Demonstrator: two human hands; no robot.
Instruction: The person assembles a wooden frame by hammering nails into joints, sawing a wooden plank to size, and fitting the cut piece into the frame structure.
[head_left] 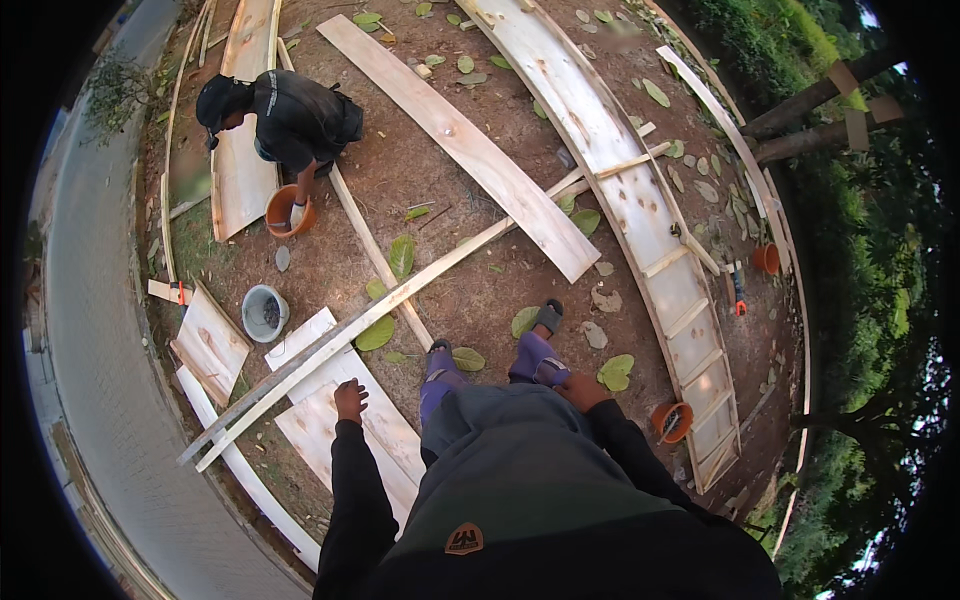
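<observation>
My left hand (350, 400) hangs above pale plywood boards (318, 432) on the ground, its fingers loosely apart and nothing in them. My right hand (582, 390) rests beside my right thigh against my purple trousers (540, 360); how its fingers lie is too small to make out. A long wooden batten (400, 292) runs diagonally in front of my feet, across the boards. Beyond it lies a long bare plank (460, 145). To the right stretches a ribbed wooden panel (690, 330) with crosspieces.
At the far left a co-worker (300, 115) bends over, one hand in an orange bucket (278, 208). A grey bucket (265, 313) stands nearer. Another orange bucket (672, 422) is by the panel. An orange-handled saw (739, 290) lies farther right. Leaves dot the soil; a paved road (110, 300) runs left.
</observation>
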